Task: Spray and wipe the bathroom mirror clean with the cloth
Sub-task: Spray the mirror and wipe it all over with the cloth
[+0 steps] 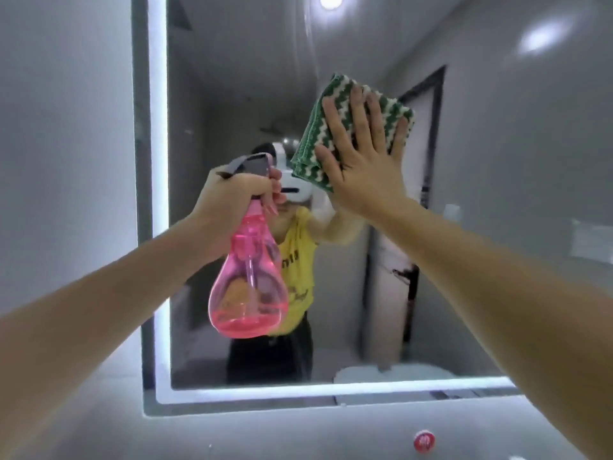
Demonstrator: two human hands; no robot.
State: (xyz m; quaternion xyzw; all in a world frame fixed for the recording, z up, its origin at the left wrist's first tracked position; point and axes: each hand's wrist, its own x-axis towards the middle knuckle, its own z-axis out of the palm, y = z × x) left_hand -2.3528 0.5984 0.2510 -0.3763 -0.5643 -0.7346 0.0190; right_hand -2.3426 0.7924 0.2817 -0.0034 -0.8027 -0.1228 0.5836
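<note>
Right hand (361,154), fingers spread flat, pressed cloth (318,127) on mirror (232,94) upper centre; soft, needs palm pressure. Left hand (232,197) gripped spray bottle (247,287) neck; looked light, near-empty

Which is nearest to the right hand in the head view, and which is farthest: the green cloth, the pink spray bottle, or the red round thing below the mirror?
1. Green cloth: under the right hand, pressed flat against the mirror.
2. Pink spray bottle: to the left, gripped by the left hand.
3. Red round thing: far below, under the mirror's lit lower edge.
</note>
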